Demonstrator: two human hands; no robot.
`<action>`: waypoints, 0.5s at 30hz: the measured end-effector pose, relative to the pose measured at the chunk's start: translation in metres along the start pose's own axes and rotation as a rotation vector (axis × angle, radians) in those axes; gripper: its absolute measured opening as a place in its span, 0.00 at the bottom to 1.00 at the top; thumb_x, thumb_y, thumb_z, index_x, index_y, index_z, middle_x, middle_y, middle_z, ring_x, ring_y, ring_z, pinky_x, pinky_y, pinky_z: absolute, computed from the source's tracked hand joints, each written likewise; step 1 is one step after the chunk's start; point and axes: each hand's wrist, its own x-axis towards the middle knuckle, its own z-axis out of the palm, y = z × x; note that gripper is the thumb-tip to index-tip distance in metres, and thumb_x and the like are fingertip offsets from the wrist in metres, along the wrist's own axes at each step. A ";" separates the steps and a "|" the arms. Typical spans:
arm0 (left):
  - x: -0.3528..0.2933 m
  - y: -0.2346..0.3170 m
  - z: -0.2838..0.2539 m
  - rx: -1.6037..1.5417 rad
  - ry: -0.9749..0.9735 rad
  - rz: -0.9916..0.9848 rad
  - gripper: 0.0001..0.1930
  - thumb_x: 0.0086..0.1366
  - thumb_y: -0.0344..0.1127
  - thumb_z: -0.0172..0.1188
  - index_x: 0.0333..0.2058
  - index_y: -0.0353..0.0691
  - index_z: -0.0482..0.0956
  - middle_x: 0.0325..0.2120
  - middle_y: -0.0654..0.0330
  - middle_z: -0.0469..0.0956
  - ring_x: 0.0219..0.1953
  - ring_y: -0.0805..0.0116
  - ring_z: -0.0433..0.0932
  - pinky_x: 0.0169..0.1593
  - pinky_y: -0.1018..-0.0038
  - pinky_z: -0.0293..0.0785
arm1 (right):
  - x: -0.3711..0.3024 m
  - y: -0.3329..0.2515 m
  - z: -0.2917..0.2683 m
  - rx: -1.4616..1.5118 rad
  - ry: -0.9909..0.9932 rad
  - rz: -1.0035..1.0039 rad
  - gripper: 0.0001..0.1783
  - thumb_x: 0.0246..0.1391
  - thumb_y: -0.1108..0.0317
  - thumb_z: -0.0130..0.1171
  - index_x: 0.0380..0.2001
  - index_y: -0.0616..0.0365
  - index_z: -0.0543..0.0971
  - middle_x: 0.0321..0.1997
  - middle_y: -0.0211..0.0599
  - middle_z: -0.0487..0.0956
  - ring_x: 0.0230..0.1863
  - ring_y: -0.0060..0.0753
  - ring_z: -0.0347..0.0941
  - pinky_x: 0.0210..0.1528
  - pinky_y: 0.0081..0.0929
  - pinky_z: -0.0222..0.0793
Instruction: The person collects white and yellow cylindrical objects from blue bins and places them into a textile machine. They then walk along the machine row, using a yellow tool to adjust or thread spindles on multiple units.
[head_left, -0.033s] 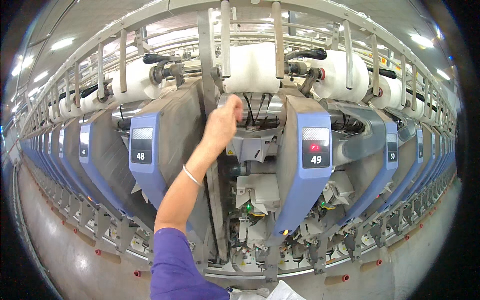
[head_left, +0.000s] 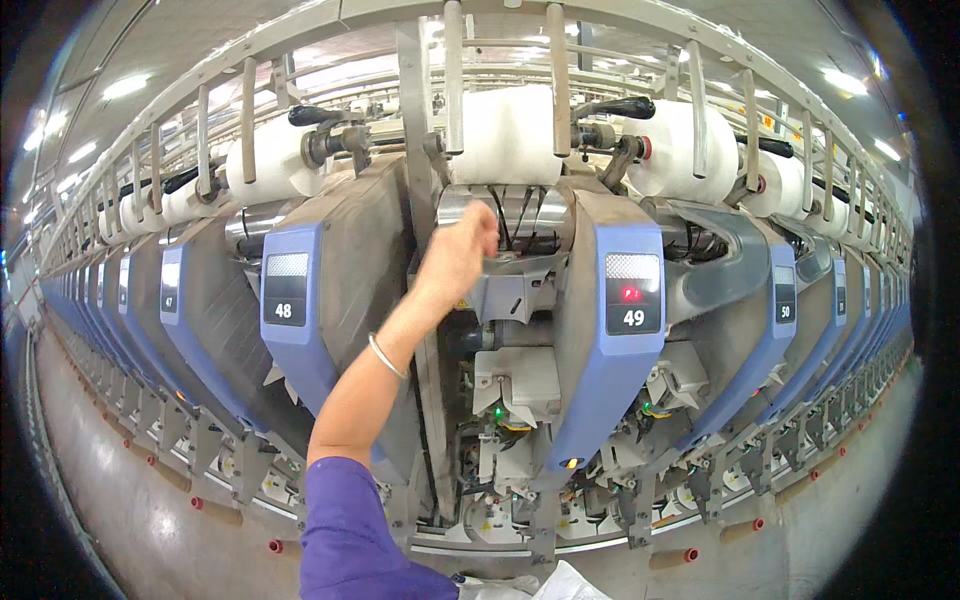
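My left hand (head_left: 462,250), with a pale bangle (head_left: 386,356) on its wrist, reaches up in front of a shiny grooved metal drum (head_left: 530,215). Its fingers are curled together and slightly blurred. Anything between them is too small to make out, and I cannot tell whether they touch the drum. A large white yarn package (head_left: 507,135) sits directly above the drum. Below the hand is a grey guide housing (head_left: 515,292), with a grey mechanism (head_left: 515,385) lower down. My right hand is out of view.
Blue-fronted winding units stand either side of the hand, one at the left (head_left: 290,275) and one with a red lit display (head_left: 632,285) at the right. Black-handled levers (head_left: 615,108) flank the packages. Vertical rods (head_left: 454,80) hang in front. Red-ended tubes (head_left: 690,556) jut out near the floor.
My left hand has dropped slightly and shifted a little to the right in front of the drum. Its fingers stay curled.
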 end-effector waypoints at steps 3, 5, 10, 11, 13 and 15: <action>-0.036 0.027 0.020 -0.042 -0.157 -0.142 0.03 0.63 0.27 0.50 0.36 0.37 0.69 0.23 0.55 0.78 0.29 0.64 0.80 0.36 0.69 0.74 | 0.019 0.008 0.001 0.196 -0.089 0.035 0.19 0.58 0.54 0.55 0.42 0.58 0.79 0.30 0.33 0.79 0.32 0.26 0.74 0.36 0.27 0.69; -0.073 0.043 0.032 -0.210 -0.278 -0.024 0.04 0.63 0.28 0.50 0.37 0.39 0.68 0.24 0.53 0.79 0.31 0.54 0.82 0.35 0.64 0.75 | 0.030 -0.001 -0.002 0.377 -0.116 0.135 0.17 0.58 0.55 0.55 0.42 0.55 0.78 0.32 0.34 0.79 0.31 0.26 0.74 0.35 0.27 0.69; -0.168 0.081 0.052 -0.126 -0.272 0.072 0.09 0.61 0.26 0.48 0.41 0.39 0.68 0.32 0.53 0.77 0.33 0.52 0.78 0.35 0.66 0.76 | 0.062 -0.070 -0.014 0.222 -0.144 -0.098 0.11 0.58 0.59 0.54 0.34 0.56 0.76 0.30 0.35 0.78 0.25 0.28 0.70 0.28 0.27 0.66; -0.183 0.088 0.052 -0.044 -0.126 0.255 0.13 0.59 0.25 0.51 0.44 0.38 0.69 0.33 0.53 0.77 0.33 0.53 0.78 0.35 0.65 0.76 | 0.071 -0.088 -0.015 0.054 -0.128 -0.222 0.10 0.58 0.60 0.54 0.33 0.56 0.75 0.28 0.36 0.78 0.24 0.29 0.70 0.26 0.27 0.65; -0.205 0.094 0.043 0.045 -0.076 0.246 0.16 0.57 0.22 0.53 0.45 0.37 0.71 0.32 0.54 0.78 0.34 0.54 0.80 0.37 0.65 0.77 | 0.093 -0.124 -0.015 -0.085 -0.128 -0.376 0.07 0.57 0.66 0.56 0.32 0.59 0.75 0.26 0.35 0.79 0.24 0.26 0.71 0.26 0.25 0.67; -0.221 0.095 0.030 -0.070 -0.058 -0.012 0.12 0.58 0.22 0.52 0.42 0.37 0.73 0.32 0.53 0.79 0.34 0.55 0.81 0.38 0.69 0.77 | 0.115 -0.159 -0.007 -0.025 -0.159 -0.432 0.04 0.55 0.73 0.58 0.33 0.63 0.76 0.26 0.33 0.80 0.27 0.20 0.76 0.27 0.19 0.70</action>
